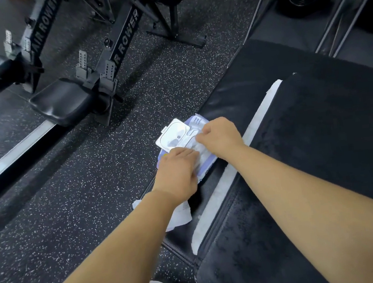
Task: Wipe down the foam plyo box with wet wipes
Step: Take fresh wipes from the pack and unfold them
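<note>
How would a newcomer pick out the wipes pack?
Find the black foam plyo box at right. On its lower ledge's outer edge, the wipes pack lies under the left hand and right hand. Unlike the loose wipe, it has a purple wrapper and open white lid.

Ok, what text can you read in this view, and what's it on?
"AIR ROWER": far rower, last letter partly cut off.
"R ROWER": near rower, the start is hidden behind its footrest.
Wet wipes pack: the small print and lid mark are too blurred to read.
</note>
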Tool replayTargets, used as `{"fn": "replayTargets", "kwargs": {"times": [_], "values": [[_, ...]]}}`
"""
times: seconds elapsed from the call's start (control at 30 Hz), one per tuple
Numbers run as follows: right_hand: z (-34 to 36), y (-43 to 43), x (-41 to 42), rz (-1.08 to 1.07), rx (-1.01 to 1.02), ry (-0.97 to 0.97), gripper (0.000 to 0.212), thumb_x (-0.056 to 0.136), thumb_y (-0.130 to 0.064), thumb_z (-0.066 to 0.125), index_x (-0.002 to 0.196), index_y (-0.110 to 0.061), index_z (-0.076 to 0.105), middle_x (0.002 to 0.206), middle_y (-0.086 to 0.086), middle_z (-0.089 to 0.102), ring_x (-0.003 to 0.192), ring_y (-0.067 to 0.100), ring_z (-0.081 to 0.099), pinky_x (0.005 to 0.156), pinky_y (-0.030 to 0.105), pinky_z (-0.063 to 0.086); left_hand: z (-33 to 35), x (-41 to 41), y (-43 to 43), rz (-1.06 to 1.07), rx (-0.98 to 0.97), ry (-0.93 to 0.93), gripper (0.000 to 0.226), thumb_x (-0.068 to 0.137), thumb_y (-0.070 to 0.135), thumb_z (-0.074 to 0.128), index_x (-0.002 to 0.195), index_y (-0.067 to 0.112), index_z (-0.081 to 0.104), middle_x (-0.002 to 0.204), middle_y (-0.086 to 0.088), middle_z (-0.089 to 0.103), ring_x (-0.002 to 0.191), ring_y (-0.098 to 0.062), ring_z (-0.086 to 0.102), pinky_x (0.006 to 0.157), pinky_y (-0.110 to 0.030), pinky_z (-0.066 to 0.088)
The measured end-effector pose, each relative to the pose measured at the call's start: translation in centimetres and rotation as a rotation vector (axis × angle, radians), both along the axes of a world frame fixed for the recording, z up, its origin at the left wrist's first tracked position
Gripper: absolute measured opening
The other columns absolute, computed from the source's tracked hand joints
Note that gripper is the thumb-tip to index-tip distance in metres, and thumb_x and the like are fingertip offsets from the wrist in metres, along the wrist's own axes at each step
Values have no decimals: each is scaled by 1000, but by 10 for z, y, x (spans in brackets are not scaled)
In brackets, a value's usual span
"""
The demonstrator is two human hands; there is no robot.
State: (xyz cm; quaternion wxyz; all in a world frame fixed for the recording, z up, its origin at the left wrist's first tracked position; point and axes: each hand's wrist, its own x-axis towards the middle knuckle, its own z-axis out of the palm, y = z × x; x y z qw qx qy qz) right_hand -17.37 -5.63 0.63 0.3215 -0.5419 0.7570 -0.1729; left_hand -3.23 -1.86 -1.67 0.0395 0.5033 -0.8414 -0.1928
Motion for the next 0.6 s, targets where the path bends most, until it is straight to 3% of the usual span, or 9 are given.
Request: {"fn": "replayTargets", "kwargs": {"times": [0.13, 0.23, 0.3, 0.4, 0.5, 0.53, 0.6], "values": [[5, 5, 3, 20, -87, -127, 41, 84, -11, 61, 51, -12, 37, 61, 9, 33, 65, 18, 29, 59, 30, 29, -2, -4, -2, 90, 190, 16, 51, 79, 6, 52, 129, 18, 47, 130, 0, 50, 134, -21, 29, 103, -40, 36], [14, 5, -1, -29, -134, -300, 33, 84, -12, 66, 56, -7, 50, 61, 8, 32, 61, 17, 27, 56, 28, 26, 3, -5, -3, 136, 248, 37, 59, 81, 5, 55, 133, 18, 31, 130, -10, 44, 129, -25, 34, 99, -41, 41], [23, 5, -3, -38, -154, -377, 25, 85, -13, 67, 65, -2, 58, 56, 1, 34, 55, 14, 28, 50, 25, 27, 6, -6, -3, 138, 252, 0, 54, 82, 6, 56, 129, 17, 30, 129, -11, 43, 125, -25, 37, 96, -41, 43], [36, 3, -5, -67, -185, -469, 25, 86, -15, 67, 67, -2, 59, 62, 6, 40, 55, 14, 32, 43, 20, 27, 10, -7, -5, 117, 247, -78, 45, 85, 7, 54, 123, 16, 32, 125, -9, 42, 119, -25, 39, 93, -42, 44], [48, 3, -11, -70, -201, -468, 28, 87, -16, 66, 63, -5, 57, 61, 3, 43, 45, 8, 31, 41, 17, 28, 15, -10, -4, 118, 246, -135, 40, 87, 8, 52, 121, 17, 32, 117, -8, 42, 96, -21, 38, 89, -39, 44], [49, 5, -14, -65, -197, -454, 26, 87, -16, 65, 66, -2, 59, 61, 3, 43, 45, 7, 30, 43, 18, 29, 16, -11, -4, 106, 235, -153, 38, 87, 8, 51, 120, 17, 34, 116, -6, 43, 96, -20, 36, 87, -37, 42], [51, 11, -17, -86, -193, -459, 26, 88, -17, 64, 72, 3, 60, 65, 4, 44, 52, 10, 36, 50, 21, 31, 14, -12, -5, 80, 225, -163, 33, 86, 9, 50, 116, 18, 41, 123, -4, 46, 113, -22, 36, 88, -36, 37]]}}
